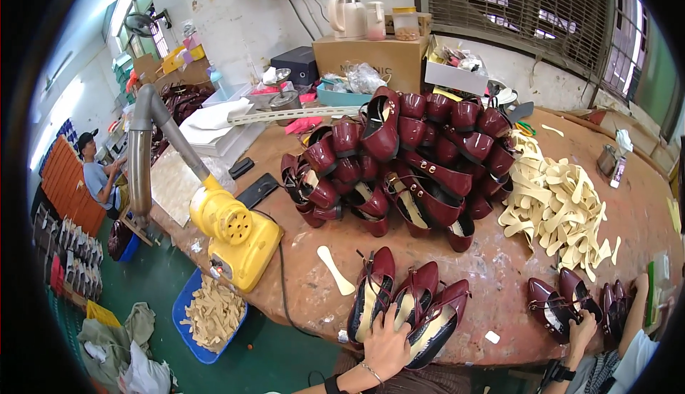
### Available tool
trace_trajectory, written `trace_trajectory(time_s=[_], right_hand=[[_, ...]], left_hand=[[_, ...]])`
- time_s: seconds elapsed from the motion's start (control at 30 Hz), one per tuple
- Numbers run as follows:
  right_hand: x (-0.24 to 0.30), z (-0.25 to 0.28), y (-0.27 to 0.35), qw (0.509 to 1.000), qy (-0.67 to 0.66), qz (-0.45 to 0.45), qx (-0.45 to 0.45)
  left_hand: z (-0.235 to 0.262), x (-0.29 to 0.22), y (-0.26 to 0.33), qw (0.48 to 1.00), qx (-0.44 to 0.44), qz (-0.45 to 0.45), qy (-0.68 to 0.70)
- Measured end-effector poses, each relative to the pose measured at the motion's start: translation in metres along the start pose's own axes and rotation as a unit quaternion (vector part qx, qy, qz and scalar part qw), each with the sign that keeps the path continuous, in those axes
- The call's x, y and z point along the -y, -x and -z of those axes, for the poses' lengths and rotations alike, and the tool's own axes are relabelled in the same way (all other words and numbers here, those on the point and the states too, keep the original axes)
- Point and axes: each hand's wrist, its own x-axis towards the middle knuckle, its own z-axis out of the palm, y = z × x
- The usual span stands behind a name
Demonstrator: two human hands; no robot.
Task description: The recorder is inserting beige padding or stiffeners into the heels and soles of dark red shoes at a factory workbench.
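In front of me, three dark red shoes with tan insoles lie side by side at the table's near edge, toes pointing away. My left hand [387,342], with a bracelet and a dark wristband, grips the heel end of the middle shoe [419,284]. Its fingers also lie against the left shoe [378,273]; the right shoe [442,322] rests beside them. A loose cream insole [335,271] lies just left of the shoes. My right hand is out of view.
Behind stands a heap of dark red shoes [428,194], with piled cream insoles [564,208] to its right. A yellow machine [250,240] with a hose occupies the left. A co-worker's hand [582,331] touches shoes at right. A blue bin [187,315] sits on the floor.
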Motion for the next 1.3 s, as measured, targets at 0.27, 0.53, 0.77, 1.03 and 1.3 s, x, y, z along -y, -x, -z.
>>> trace_trajectory(time_s=[0.27, 0.53, 0.77, 1.03, 1.3], right_hand=[[-0.021, -0.023, -0.002, 0.996, -0.006, 0.077, -0.037], [0.068, 0.013, 0.056, 0.964, -0.221, 0.077, 0.126], [0.188, 0.023, 0.122, 0.926, -0.282, 0.17, 0.185], [0.202, 0.027, 0.128, 0.937, -0.241, 0.142, 0.209], [0.189, -0.002, 0.143, 0.931, -0.302, 0.158, 0.128]], left_hand=[[0.024, 0.024, 0.008, 0.999, 0.023, 0.01, -0.045], [0.019, 0.022, 0.002, 0.997, -0.009, 0.013, -0.073], [0.013, 0.017, -0.007, 0.996, -0.016, 0.034, -0.081], [0.004, 0.012, -0.015, 0.996, -0.012, 0.046, -0.078], [0.015, 0.013, -0.005, 0.996, -0.025, 0.028, -0.078]])
